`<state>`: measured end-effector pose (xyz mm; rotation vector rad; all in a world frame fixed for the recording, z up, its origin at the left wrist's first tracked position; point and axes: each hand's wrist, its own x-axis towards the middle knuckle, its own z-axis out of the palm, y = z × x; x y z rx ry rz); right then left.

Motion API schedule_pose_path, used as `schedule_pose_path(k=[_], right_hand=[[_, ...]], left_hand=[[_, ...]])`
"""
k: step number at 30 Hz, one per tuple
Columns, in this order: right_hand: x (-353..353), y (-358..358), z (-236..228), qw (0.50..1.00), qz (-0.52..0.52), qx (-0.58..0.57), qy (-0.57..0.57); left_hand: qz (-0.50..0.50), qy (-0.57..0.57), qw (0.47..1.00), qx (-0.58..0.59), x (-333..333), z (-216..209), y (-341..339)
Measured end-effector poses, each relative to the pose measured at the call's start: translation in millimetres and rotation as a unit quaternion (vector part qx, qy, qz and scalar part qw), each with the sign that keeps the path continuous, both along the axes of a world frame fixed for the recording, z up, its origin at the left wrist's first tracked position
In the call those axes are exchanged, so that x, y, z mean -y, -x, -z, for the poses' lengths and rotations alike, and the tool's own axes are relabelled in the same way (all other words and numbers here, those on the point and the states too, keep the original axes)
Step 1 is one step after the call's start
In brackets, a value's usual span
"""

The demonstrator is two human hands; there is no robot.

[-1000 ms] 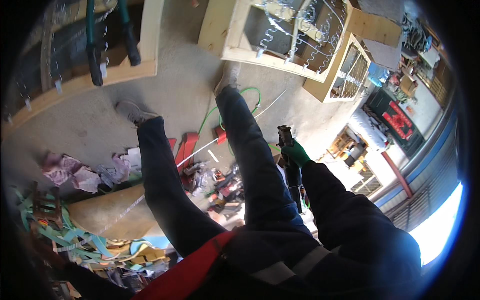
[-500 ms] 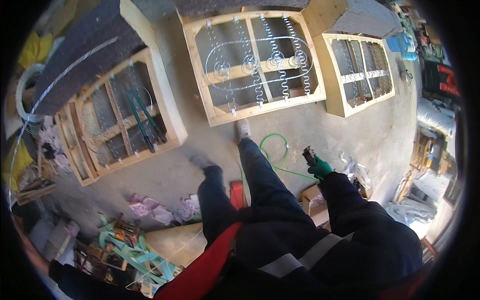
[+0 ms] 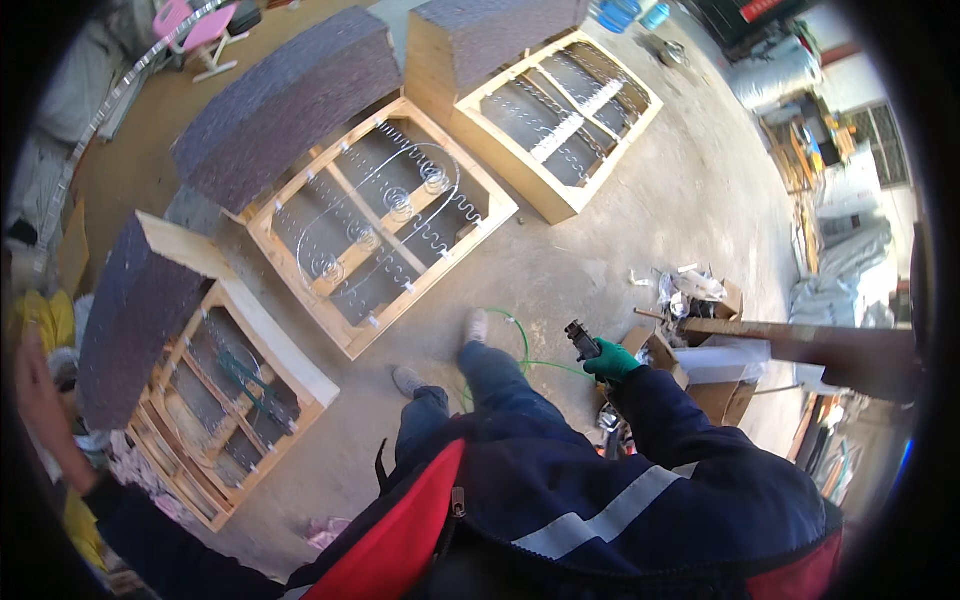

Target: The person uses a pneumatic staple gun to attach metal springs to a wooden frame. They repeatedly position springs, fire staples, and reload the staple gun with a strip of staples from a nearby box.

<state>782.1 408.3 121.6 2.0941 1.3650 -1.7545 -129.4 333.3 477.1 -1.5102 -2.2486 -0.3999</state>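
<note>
My right hand point(image 3: 615, 360), in a green glove, is closed round a black air staple gun point(image 3: 582, 342), held out over the concrete floor. A green air hose point(image 3: 545, 364) runs from near it across the floor. My bare left hand point(image 3: 45, 395) is out at the far left, fingers stretched and slightly blurred, holding nothing visible. Ahead stands a wooden seat frame point(image 3: 352, 347) with wavy springs, coil springs point(image 3: 398, 204) and a wire loop. Another frame point(image 3: 575, 205) with springs is beyond it. In the left frame point(image 3: 310, 415) lies a long green-handled tool point(image 3: 245, 385), like bolt cutters.
Dark padded backs point(image 3: 290, 95) rise behind the frames. To my right are cardboard boxes point(image 3: 728, 402), a wooden board point(image 3: 790, 343) and plastic scraps point(image 3: 690, 285). Wrapped bundles point(image 3: 845, 270) line the right side. A pink chair point(image 3: 205, 30) stands far left.
My view has turned to the right, so the frames appear further left and tilted. My left hand has come up into view at the left. The staple gun stays in my right hand.
</note>
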Motion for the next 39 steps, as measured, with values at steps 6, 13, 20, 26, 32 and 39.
schedule_pose_path(k=[6,13,20,26,32,39], right_hand=[[4,-66,22,0.994,0.104,-0.021,-0.002],[-21,-206,72,0.980,0.189,-0.053,0.036],[-94,-330,60,0.986,0.168,0.006,0.010],[-180,-385,40,0.979,0.201,-0.007,-0.024],[-278,-427,39,0.970,0.235,-0.024,-0.064],[-420,-485,54,0.978,0.203,0.034,-0.036]], left_hand=[[0.100,0.036,0.966,0.237,-54,114,-147],[0.041,0.106,0.923,0.367,-142,197,-409],[0.074,0.167,0.918,0.353,-243,218,-566],[0.095,0.213,0.914,0.333,-322,280,-620],[0.062,0.226,0.897,0.374,-408,344,-682],[0.050,0.215,0.882,0.417,-514,382,-750]])
